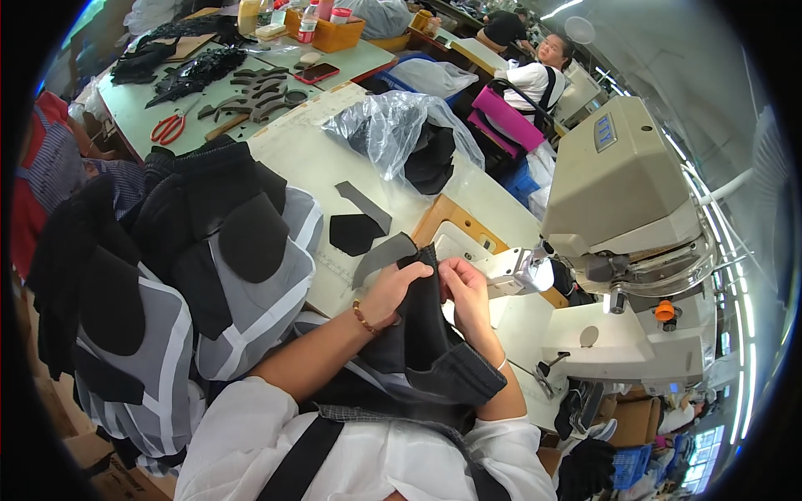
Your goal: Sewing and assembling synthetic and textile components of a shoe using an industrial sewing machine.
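Observation:
My left hand [391,292] pinches the upper edge of a black and grey fabric piece with a ribbed cuff [434,321]. Close beside it, my right hand [468,294] has thumb and fingers pressed together at the same edge. The cuff end hangs toward my lap, over my right forearm. A grey flap [384,257] sticks out past my left fingers. Just beyond my hands is the arm of a beige sewing machine [618,184]. A black cut-out [357,235] and a grey strip [365,205] lie on the table to the left of the machine's wooden-edged bed.
Similar grey and black pieces with white strips [242,321] are heaped at my left. A clear plastic bag [376,117] holds black pieces farther back. Red-handled scissors [170,128], a phone [317,73] and a wooden box [330,32] sit on the green table. Other people sit nearby.

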The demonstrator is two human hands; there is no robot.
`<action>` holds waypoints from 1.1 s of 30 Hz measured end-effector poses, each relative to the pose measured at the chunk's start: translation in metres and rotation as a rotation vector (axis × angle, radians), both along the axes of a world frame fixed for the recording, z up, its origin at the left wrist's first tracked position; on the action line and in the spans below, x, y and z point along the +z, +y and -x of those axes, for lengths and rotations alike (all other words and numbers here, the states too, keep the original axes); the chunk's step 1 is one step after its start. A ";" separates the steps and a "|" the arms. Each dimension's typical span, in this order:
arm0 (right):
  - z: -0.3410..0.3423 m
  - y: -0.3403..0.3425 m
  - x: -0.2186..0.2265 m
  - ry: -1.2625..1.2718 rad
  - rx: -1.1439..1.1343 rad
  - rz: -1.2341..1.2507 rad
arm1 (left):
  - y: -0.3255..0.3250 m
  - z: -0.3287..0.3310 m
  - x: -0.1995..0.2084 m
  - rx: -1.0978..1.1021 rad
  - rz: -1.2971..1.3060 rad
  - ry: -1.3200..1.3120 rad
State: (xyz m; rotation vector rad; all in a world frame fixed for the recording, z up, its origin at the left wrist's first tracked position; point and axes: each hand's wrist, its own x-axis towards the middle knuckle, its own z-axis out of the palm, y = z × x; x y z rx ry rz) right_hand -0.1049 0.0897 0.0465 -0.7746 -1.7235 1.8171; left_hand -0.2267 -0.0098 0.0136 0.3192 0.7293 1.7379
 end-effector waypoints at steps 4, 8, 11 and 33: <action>0.001 0.001 -0.002 -0.027 0.020 -0.016 | -0.001 0.001 0.001 -0.010 0.012 0.000; 0.002 0.001 -0.006 -0.002 -0.027 0.024 | 0.000 -0.001 0.007 0.043 0.068 -0.020; 0.004 0.003 -0.009 -0.004 -0.042 0.047 | 0.001 0.000 0.004 0.070 0.070 -0.081; -0.006 0.009 -0.010 0.081 0.157 0.005 | 0.007 0.007 -0.012 0.034 0.095 -0.171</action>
